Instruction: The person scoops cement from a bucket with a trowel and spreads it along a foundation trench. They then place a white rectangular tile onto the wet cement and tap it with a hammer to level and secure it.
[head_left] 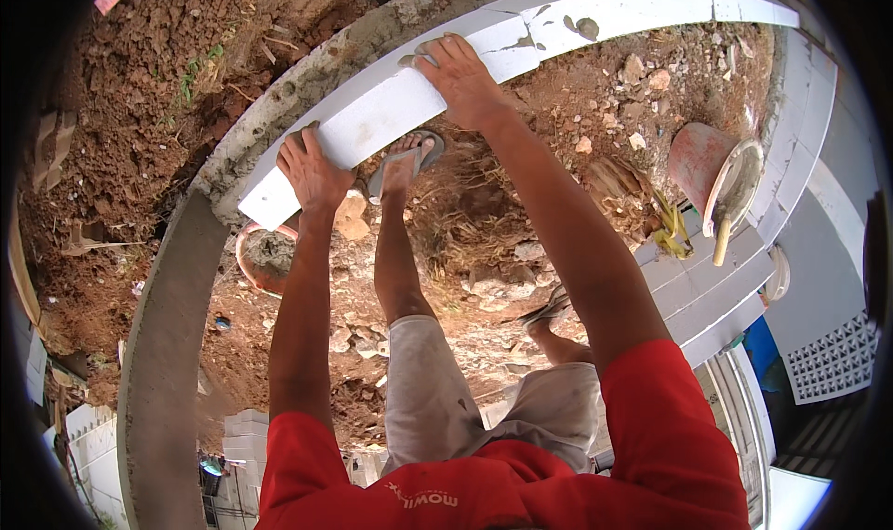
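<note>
A long white building block [383, 119] lies on a low mortared wall that curves across the far side. My left hand [316, 169] holds it near its left end, with the fingers bent over the top toward the far edge. Near the block's right end, my right hand [462, 84] grips it, fingers also over the far edge. Grey mortar shows by the right fingertips. Further right, more white blocks [642, 11] continue the row, with mortar smears on them. The undersides of my hands and my thumbs are mostly hidden.
A reddish bucket [699, 163] lies tilted at the right, a wooden handle [722, 242] at its mouth. A mortar-filled container [268, 256] stands below my left hand. A grey plastered beam [172, 363] runs down the left. Stones and dry plant debris [474, 205] cover the ground around my sandalled feet.
</note>
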Tool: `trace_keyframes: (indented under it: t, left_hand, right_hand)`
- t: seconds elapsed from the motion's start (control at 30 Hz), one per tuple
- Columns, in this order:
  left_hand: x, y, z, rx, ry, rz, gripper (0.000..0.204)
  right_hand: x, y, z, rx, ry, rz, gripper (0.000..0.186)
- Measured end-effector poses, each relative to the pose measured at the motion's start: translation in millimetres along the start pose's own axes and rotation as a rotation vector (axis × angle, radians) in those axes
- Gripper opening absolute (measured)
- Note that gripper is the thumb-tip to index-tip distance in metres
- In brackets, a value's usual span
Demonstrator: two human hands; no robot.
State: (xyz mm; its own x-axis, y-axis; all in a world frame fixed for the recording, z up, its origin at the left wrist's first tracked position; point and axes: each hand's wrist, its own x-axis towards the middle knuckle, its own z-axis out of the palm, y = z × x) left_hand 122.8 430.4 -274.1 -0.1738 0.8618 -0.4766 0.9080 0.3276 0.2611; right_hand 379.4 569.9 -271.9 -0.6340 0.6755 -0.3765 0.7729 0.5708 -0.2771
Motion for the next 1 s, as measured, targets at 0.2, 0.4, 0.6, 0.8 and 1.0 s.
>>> trace_keyframes:
  t: [0.2, 0.4, 0.6, 0.8, 1.0]
  left_hand:
    - [2.0, 2.8, 2.2, 0.155, -0.105, -0.021, 0.104]
    - [35.5, 79.5, 1.0, 0.133, -0.112, 0.178, 0.115]
    - [73.0, 173.1, 13.3, 0.148, -0.135, 0.301, 0.114]
    - [81.2, 179.8, 28.7, 0.285, -0.153, 0.232, 0.117]
    - [83.3, 186.3, 30.4, 0.366, -0.2, 0.225, 0.129]
  right_hand:
    - [-9.3, 0.9, -75.7, 0.425, 0.156, 0.289, 0.066]
    - [-141.8, 20.3, -92.3, 0.939, 0.345, 0.834, 0.035]
    - [-313.6, -10.7, -105.4, 0.867, 0.296, 1.182, 0.013]
    - [-446.2, 18.3, -131.4, 0.639, 1.036, 1.568, 0.031]
    - [-541.3, 29.4, 4.4, 1.254, 0.863, 1.949, 0.033]
